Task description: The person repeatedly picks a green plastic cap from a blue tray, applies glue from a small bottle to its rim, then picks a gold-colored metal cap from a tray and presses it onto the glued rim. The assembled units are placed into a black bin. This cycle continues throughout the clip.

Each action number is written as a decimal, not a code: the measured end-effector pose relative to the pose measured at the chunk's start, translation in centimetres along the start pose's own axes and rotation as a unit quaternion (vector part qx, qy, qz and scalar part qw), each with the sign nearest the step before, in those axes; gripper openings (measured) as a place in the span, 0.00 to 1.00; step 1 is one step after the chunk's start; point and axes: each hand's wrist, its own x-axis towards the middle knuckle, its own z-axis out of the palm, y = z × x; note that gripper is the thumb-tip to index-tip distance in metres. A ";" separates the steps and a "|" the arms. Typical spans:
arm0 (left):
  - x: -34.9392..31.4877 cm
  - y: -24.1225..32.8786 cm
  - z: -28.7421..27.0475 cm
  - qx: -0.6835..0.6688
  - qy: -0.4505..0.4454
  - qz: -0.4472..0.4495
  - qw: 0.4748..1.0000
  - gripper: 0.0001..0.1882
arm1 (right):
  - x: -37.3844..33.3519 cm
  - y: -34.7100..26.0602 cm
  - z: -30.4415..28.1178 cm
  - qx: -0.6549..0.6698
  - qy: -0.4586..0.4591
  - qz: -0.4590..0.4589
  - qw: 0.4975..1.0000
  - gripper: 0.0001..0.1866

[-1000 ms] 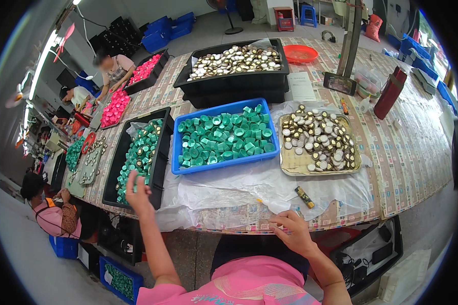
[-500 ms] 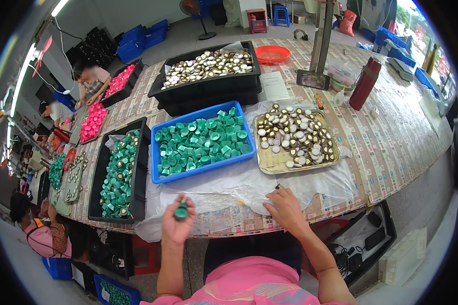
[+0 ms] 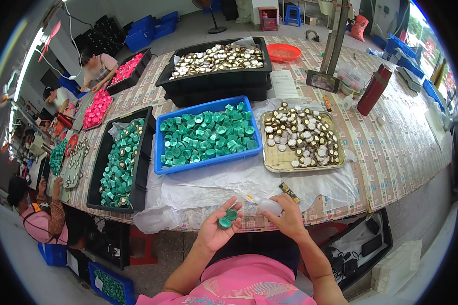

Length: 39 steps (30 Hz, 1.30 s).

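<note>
My left hand (image 3: 216, 229) is palm up with its fingers curled around small green fluted cups (image 3: 225, 222); two of them show. Close beside it, my right hand (image 3: 289, 216) grips a whitish translucent squeeze bottle (image 3: 270, 206). The bottle lies sideways, its thin orange-tipped nozzle pointing left, above the cups' far side. A black and gold patterned strip (image 3: 289, 192) is on the table just beyond my right hand. Ahead of my hands stands a blue tray (image 3: 207, 165) heaped with green cups. A cream tray (image 3: 306, 166) to its right holds many small round white and gold discs.
A black bin (image 3: 94, 190) of green cups stands at left, and stacked black bins (image 3: 216, 91) of discs at the back. A red bottle (image 3: 375, 90), a phone (image 3: 322, 81) by a post and a red plate (image 3: 284, 52) are farther off. Co-workers sit at left.
My left hand has moved right with the cups, towards my right hand. My right hand now plainly holds the squeeze bottle, and the patterned strip beside it has come into view.
</note>
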 end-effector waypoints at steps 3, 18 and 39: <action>0.3 -0.1 -0.9 -0.040 -0.021 0.006 0.999 0.27 | -0.7 -0.4 -0.8 0.044 0.000 -0.016 0.999 0.18; 0.3 -2.2 -3.1 -0.066 -0.032 -0.057 0.996 0.21 | -3.0 -1.7 -1.4 0.169 0.024 -0.043 0.984 0.19; -0.4 -2.8 -1.7 0.059 0.010 -0.045 0.997 0.22 | -3.5 -2.9 -0.9 0.004 0.096 -0.111 0.989 0.17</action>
